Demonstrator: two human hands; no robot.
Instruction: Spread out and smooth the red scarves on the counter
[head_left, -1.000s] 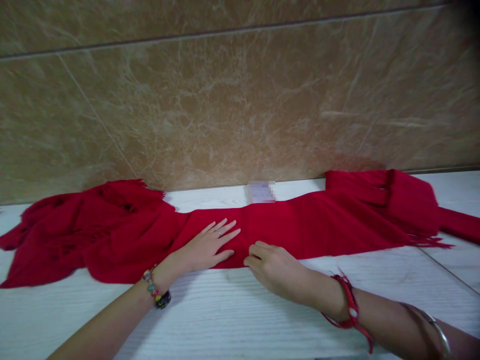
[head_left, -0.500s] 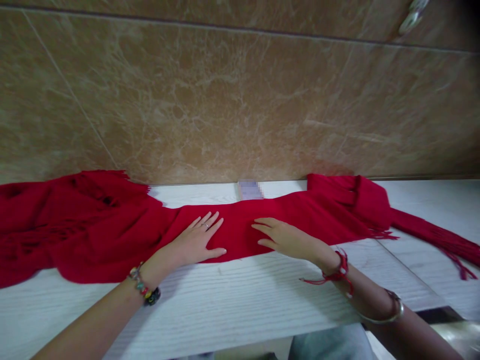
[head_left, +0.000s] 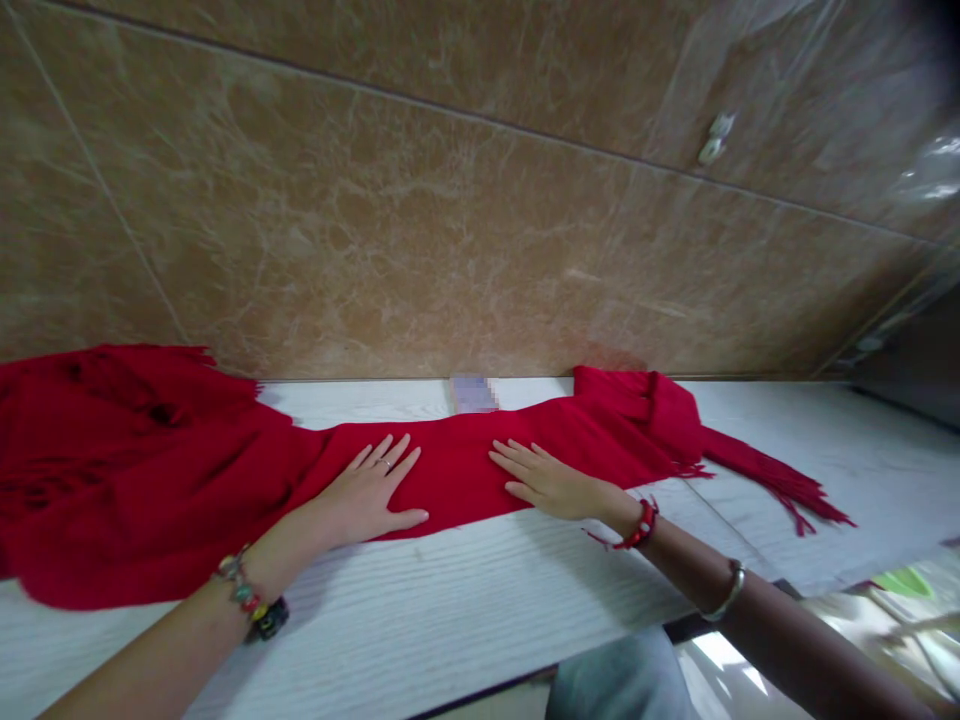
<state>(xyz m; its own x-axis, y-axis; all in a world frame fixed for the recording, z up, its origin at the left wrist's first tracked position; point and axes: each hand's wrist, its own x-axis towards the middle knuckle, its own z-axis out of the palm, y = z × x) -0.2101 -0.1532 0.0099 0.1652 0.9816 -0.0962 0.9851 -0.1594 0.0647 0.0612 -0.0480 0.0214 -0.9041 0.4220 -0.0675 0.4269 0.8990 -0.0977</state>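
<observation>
A long red scarf (head_left: pixel 457 460) with fringed ends lies across the white table. Its middle stretch is flat, while the left part is bunched in loose folds and the right part is folded over, with a fringed tail reaching out to the right. My left hand (head_left: pixel 366 498) rests palm down on the flat stretch, fingers spread. To its right, my right hand (head_left: pixel 551 480) also lies on the cloth with its fingers stretched out. Neither hand grips the fabric.
A brown marbled tile wall (head_left: pixel 390 220) rises behind the white wood-grain table (head_left: pixel 450 620). Against the wall stands a small pale purple block (head_left: pixel 474 393), blurred out in part. A white fitting (head_left: pixel 716 138) is on the wall, and a light green item (head_left: pixel 904 582) shows at lower right.
The view has turned to the right, so everything appears shifted left. My right hand has its fingers slightly more spread on the scarf; my left hand stays flat on it.
</observation>
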